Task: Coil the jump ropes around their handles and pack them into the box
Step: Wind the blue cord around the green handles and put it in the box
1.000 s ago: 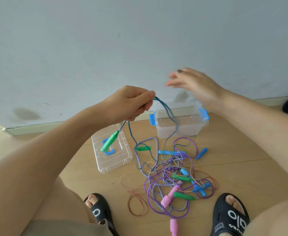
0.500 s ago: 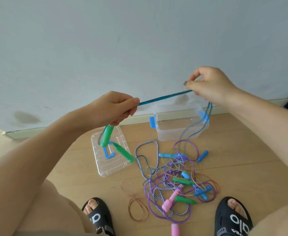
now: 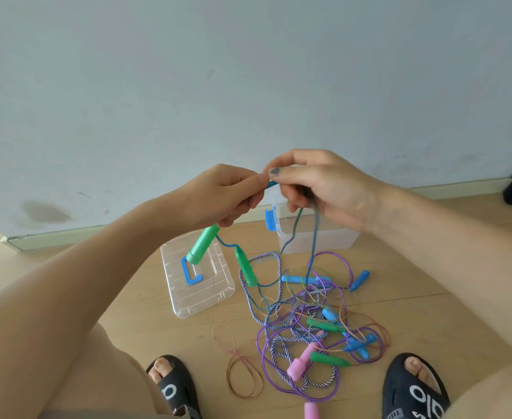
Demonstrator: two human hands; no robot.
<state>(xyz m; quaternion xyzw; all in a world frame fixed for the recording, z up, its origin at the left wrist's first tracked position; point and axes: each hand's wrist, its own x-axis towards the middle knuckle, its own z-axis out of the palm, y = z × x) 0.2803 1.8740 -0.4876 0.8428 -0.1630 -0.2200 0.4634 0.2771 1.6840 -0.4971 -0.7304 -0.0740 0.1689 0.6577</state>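
The left hand (image 3: 218, 196) grips the blue cord (image 3: 314, 237) together with the top of a green handle (image 3: 202, 245), its fingers curled round both; the handle slants down and left out of the fist. The right hand (image 3: 324, 186) pinches the same cord just beside the left, thumb against forefinger, with only a short stretch of cord showing between the two grips. From the right hand two strands hang down in front of the clear box (image 3: 315, 237), which stands open on the floor by the wall. A second green handle (image 3: 245, 267) dangles below the left hand on a short loop of cord. The box lid (image 3: 200, 285) lies flat on the floor under the held handle. Nearer the person's feet, the other jump ropes (image 3: 309, 337) lie in a tangle, their blue, green and pink handles mixed among the cords, between two black sandals (image 3: 412, 391).
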